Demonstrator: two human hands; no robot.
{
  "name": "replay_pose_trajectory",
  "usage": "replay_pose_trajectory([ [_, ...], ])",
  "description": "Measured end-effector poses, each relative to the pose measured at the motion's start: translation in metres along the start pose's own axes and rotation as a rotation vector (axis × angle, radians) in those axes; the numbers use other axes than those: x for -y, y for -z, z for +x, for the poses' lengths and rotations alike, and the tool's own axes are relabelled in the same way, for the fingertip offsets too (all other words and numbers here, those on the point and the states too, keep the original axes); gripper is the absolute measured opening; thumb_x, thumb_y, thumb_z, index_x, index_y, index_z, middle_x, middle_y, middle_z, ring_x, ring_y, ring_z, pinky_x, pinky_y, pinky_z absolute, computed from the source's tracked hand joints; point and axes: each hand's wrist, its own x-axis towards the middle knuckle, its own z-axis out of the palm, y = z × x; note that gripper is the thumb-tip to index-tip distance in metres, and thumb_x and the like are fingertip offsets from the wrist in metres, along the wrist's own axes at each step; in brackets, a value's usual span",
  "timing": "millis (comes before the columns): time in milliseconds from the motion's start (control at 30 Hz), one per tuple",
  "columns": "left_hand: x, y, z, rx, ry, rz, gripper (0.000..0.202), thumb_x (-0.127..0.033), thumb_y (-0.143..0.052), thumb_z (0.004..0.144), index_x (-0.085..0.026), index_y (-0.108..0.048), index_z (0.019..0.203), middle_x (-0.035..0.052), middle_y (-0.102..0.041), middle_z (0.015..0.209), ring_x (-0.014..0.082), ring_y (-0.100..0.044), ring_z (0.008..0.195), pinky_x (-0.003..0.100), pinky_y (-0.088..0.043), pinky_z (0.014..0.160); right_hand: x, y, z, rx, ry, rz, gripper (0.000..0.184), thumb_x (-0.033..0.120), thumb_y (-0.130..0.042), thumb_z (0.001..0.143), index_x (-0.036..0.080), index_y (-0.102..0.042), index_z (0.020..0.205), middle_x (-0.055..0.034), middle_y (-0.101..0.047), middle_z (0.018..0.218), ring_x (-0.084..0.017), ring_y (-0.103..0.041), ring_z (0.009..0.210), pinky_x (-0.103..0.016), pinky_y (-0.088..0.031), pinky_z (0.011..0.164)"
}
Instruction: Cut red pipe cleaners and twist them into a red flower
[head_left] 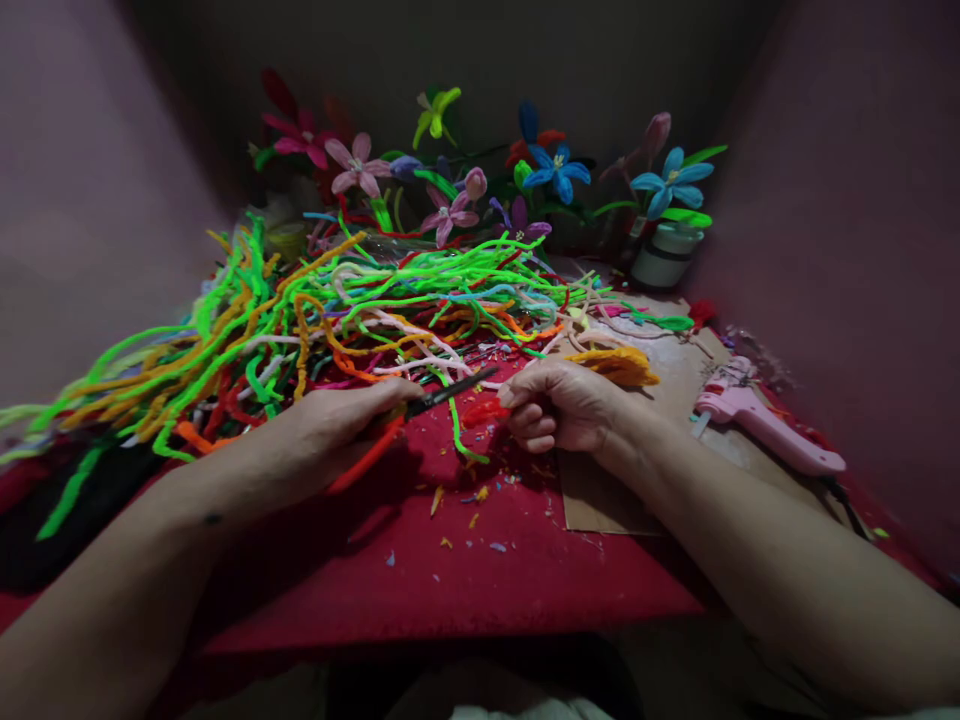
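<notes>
My left hand [360, 415] is closed around scissors [454, 390] with orange-red handles. Their dark blades point right, toward my other hand. Thumb and fingers of my right hand [551, 405] pinch a short looped piece of red pipe cleaner [484, 411], which hangs just below the blade tips and looks apart from them. Under the blades, a bright green pipe cleaner [456, 430] lies on the red tablecloth [480, 580]. Small coloured fuzz clippings are scattered between and below my hands.
A large heap of pipe cleaners [225, 350] spreads behind and left. Finished pipe-cleaner flowers [559, 175] stand at the back, beside a lidded jar [665, 255]. On the right, a pink glue gun [772, 425] rests on cardboard [607, 500], near a yellow-orange pipe-cleaner bundle [619, 365].
</notes>
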Motion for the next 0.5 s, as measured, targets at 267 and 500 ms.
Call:
replay_pose_trajectory([
  [267, 0.013, -0.009, -0.002, 0.061, -0.100, -0.017, 0.033, -0.018, -0.040, 0.090, -0.020, -0.055, 0.119, 0.0059, -0.067, 0.102, 0.0147, -0.064, 0.084, 0.021, -0.048, 0.074, -0.001, -0.002, 0.000, -0.030, 0.076, 0.034, 0.020, 0.009, -0.050, 0.061, 0.017, -0.038, 0.047, 0.0065, -0.029, 0.039, -0.003, -0.019, 0.036, -0.018, -0.019, 0.036],
  [500, 0.006, -0.002, 0.000, 0.056, -0.005, -0.013, 0.030, -0.024, -0.041, 0.088, -0.021, -0.057, 0.114, 0.0052, -0.068, 0.095, 0.0158, -0.064, 0.077, 0.021, -0.047, 0.068, -0.002, -0.004, 0.000, -0.038, 0.133, -0.059, 0.019, 0.009, -0.053, 0.060, 0.017, -0.041, 0.047, 0.0068, -0.030, 0.040, -0.004, -0.020, 0.035, -0.019, -0.018, 0.036],
])
